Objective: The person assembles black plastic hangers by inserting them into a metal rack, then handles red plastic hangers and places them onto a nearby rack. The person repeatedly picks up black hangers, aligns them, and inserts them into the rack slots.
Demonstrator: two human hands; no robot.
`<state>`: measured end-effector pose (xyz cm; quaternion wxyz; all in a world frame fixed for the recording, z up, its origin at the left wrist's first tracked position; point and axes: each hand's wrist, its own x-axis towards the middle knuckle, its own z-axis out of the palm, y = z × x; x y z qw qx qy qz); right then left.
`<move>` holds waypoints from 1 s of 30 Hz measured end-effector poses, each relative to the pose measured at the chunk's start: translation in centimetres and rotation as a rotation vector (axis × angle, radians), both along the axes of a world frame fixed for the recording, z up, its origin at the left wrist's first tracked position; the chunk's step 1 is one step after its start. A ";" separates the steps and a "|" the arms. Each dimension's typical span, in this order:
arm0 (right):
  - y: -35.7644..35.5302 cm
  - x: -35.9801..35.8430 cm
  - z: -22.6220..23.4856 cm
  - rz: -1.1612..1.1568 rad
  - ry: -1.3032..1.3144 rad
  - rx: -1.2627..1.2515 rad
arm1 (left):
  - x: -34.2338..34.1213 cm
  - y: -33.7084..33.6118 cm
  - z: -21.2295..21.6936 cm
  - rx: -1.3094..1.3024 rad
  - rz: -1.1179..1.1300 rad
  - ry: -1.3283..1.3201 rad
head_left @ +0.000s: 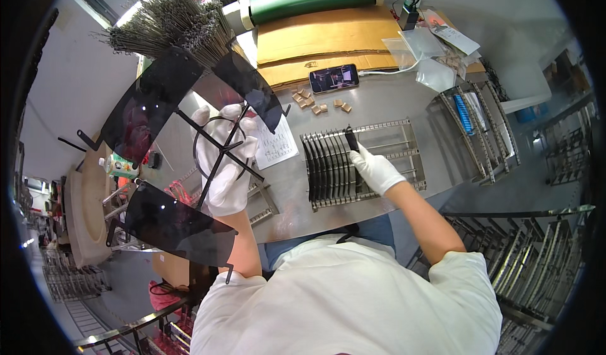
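Note:
My left hand [224, 172], in a white glove, is closed around a black cross-shaped wire holder [218, 159] with a ring. Large dark see-through curved panels stand out from its arms: one at the upper left [151, 102], a narrower panel [252, 86] at the upper right, and a third panel [180, 225] low on the left. My right hand [377, 170], also gloved, pinches the end panel [351, 139] of a row of dark curved panels [325, 168]. They stand side by side in the left part of a slotted metal rack [388, 126] on the table.
Beyond the rack lie a phone [333, 78] and several small tan blocks [315, 107]. A written sheet [276, 141] lies between my hands. A bundle of wire hooks [173, 23] fills the back left; cardboard [328, 36] lies behind. Another rack [473, 127] stands right.

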<state>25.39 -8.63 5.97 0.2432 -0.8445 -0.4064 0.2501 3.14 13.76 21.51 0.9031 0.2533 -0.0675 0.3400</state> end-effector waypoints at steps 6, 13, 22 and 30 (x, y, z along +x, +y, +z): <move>1.9 -1.3 7.1 0.104 -0.182 -0.247 | 1.4 -2.5 1.1 0.452 0.263 0.154; 2.5 -0.7 8.6 0.142 -0.192 -0.274 | 0.4 -1.9 0.8 0.372 0.245 0.163; 3.3 -4.7 13.2 0.074 -0.377 0.596 | 1.5 -4.1 1.2 0.006 -0.227 0.214; 1.8 -5.7 14.9 -0.061 0.810 0.475 | -0.1 -2.6 -1.1 0.055 -0.361 -0.079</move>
